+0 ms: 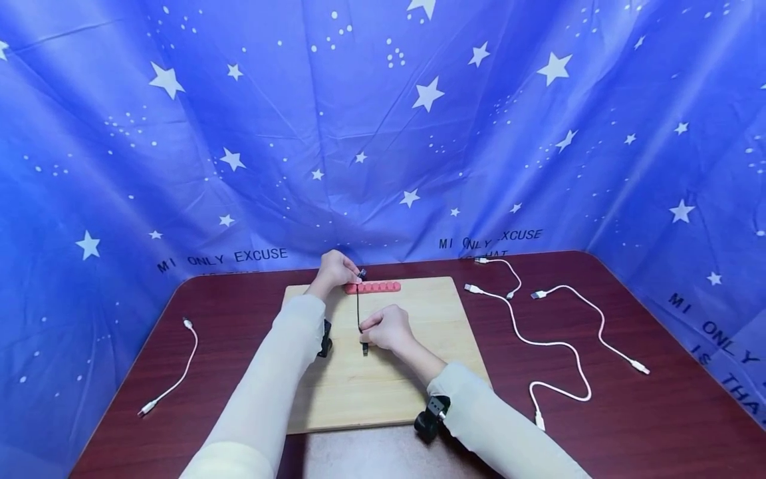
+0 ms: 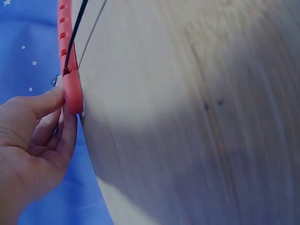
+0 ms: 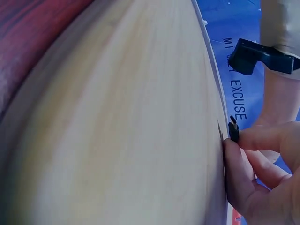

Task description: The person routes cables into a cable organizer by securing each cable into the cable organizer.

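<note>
A short black USB cable runs straight over the wooden board, through a slot near the left end of a coral cable holder. My left hand pinches at the cable's far end, thumb and fingers right against the holder's end. One black plug pokes up beside those fingertips, mostly hidden in the left wrist view. Nearer me, my right hand pinches the cable's other end between thumb and finger, its plug sticking out past the fingertips, close over the board.
Right of the board, three white cables lie on the dark red table: a short one, a long curved one and another. Left of it lies one more white cable. A blue starry curtain hangs behind.
</note>
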A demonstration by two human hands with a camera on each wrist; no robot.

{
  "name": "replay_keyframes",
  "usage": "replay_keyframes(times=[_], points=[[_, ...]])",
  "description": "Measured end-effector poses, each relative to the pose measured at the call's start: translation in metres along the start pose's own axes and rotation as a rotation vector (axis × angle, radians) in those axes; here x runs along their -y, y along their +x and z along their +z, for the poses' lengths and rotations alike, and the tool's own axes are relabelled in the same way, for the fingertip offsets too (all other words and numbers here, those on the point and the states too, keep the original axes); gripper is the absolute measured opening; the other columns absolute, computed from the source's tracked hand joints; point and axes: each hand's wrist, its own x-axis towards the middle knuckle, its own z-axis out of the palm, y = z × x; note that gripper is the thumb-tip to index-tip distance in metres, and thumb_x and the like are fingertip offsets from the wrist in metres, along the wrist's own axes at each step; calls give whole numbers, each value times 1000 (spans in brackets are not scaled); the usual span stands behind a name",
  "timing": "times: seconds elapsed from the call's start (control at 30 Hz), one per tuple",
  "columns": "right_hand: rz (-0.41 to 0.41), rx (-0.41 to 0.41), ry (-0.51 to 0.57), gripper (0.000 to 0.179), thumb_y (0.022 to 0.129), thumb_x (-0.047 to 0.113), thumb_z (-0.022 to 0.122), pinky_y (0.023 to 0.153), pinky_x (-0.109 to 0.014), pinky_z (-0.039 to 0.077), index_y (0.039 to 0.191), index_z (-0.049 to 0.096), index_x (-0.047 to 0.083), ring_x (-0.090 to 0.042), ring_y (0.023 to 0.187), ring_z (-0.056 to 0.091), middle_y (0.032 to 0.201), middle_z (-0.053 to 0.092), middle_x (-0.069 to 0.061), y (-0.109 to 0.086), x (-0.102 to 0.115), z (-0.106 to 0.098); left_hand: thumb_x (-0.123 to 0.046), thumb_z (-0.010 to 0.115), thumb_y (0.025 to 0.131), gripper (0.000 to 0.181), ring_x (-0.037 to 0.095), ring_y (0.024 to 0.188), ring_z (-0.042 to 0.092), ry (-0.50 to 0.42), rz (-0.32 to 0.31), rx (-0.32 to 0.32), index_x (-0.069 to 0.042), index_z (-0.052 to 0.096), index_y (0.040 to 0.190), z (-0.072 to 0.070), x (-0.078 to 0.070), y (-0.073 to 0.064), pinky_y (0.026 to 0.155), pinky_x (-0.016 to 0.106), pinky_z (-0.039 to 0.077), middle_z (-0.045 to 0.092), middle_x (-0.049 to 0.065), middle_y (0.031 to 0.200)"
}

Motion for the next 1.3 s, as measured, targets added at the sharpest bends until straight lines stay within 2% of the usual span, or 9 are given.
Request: replay_keyframes(times=[0.13, 0.33, 0.57, 0.63, 0.73, 0.9, 1.07, 1.17, 1.3], points=[[2, 11, -7, 15, 65, 1, 81, 51, -17, 57, 79, 79, 7, -12, 59, 71, 77, 76, -11, 1, 1, 1, -15, 83, 73, 19, 23, 111, 63, 26, -8, -2, -7, 78, 90, 0, -2, -1, 108, 33, 47, 76, 9, 98], [65, 45, 121, 18, 66, -3, 80, 54, -22, 61, 84, 77, 1, -17, 57, 72, 81, 75, -17, 1, -1, -1, -19, 83, 74, 23, 24, 112, 62, -24, -40, 8, -8, 78, 93, -2, 2, -4, 109, 33, 46, 76, 9, 100], [83, 39, 249, 20, 69, -6, 79, 57, -26, 62, 89, 76, -5, -18, 61, 73, 86, 75, -20, -2, -2, -5, -19, 82, 75, 25, 25, 115, 60, -79, -36, -28, -6, 77, 96, -6, 2, -7, 110, 34, 45, 74, 12, 105], [90, 58, 263, 20, 70, -6, 78, 58, -26, 63, 90, 75, -6, -16, 62, 72, 86, 75, -20, -3, -1, -6, -18, 82, 74, 21, 23, 105, 63, -80, -43, -37, -8, 78, 92, -7, 2, -8, 104, 30, 49, 76, 10, 97], [105, 81, 267, 20, 70, -6, 78, 59, -26, 63, 90, 75, -6, -13, 61, 72, 84, 75, -19, -5, -2, -5, -18, 82, 74, 20, 22, 103, 63, -91, -56, -33, -8, 78, 91, -6, 2, -9, 101, 29, 50, 76, 10, 96], [110, 115, 272, 19, 72, -6, 77, 60, -27, 63, 91, 74, -7, -13, 60, 71, 82, 75, -20, -8, -2, -4, -19, 81, 76, 24, 24, 107, 62, -66, -59, -27, -6, 77, 95, -3, 4, -13, 105, 34, 49, 74, 12, 104], [73, 159, 234, 24, 72, -6, 76, 62, -29, 64, 95, 73, -7, -18, 64, 73, 84, 74, -21, -13, -1, -9, -17, 80, 77, 22, 17, 78, 67, -102, -46, -16, -5, 76, 95, -5, 6, -16, 78, 28, 59, 76, 12, 96], [58, 183, 250, 28, 71, -6, 76, 66, -30, 64, 99, 71, -7, -21, 70, 74, 89, 74, -22, -14, -3, -13, -17, 78, 79, 22, 13, 62, 66, -166, -43, 0, -5, 76, 97, -8, 10, -17, 60, 24, 57, 76, 12, 89], [59, 244, 345, 35, 75, -8, 72, 75, -32, 64, 109, 66, -11, -25, 83, 74, 103, 71, -27, -15, -5, -18, -22, 74, 84, 24, 10, 63, 64, -214, -47, 17, -5, 74, 101, -11, 18, -19, 56, 21, 53, 76, 12, 91]])
